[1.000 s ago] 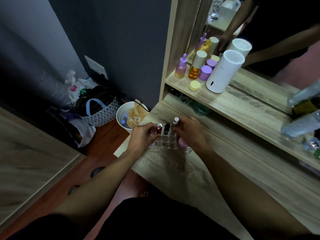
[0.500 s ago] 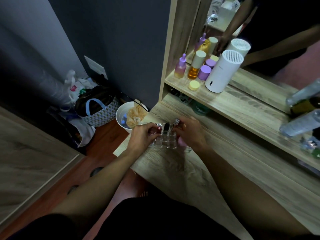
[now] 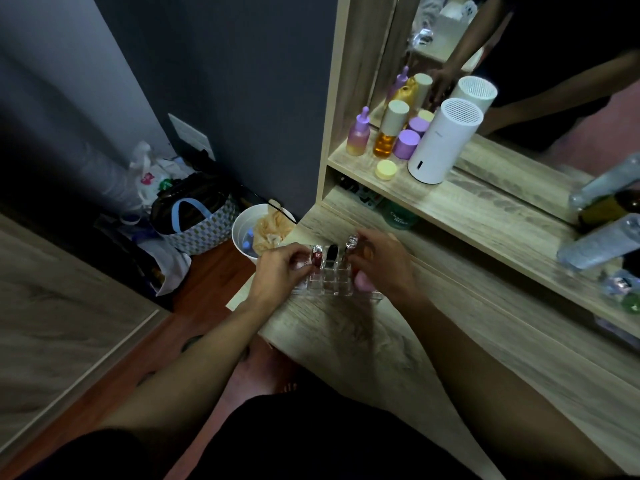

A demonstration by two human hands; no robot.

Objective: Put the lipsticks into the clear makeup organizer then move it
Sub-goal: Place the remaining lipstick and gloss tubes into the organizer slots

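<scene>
The clear makeup organizer [image 3: 329, 285] stands on the wooden dresser top [image 3: 346, 337] near its left edge. A red lipstick [image 3: 316, 259] and a black lipstick [image 3: 331, 252] stand upright in its back row. My left hand [image 3: 278, 273] grips the organizer's left side, fingers touching the red lipstick. My right hand [image 3: 384, 266] pinches a silver-capped lipstick [image 3: 352, 242] that stands in the back row's right slot. A pink object [image 3: 362, 283] shows under my right palm, partly hidden.
On the shelf above stand a white cylindrical device [image 3: 443, 140], a purple dropper bottle [image 3: 359, 133], an amber bottle [image 3: 388, 135] and small jars. Clear bottles [image 3: 599, 242] lie at the shelf's right. A white bin [image 3: 247, 233] and bags [image 3: 194, 216] sit on the floor, left.
The silver-capped lipstick under my right fingers has sunk a little into its slot. Both hands stay at the organizer, which has not moved.
</scene>
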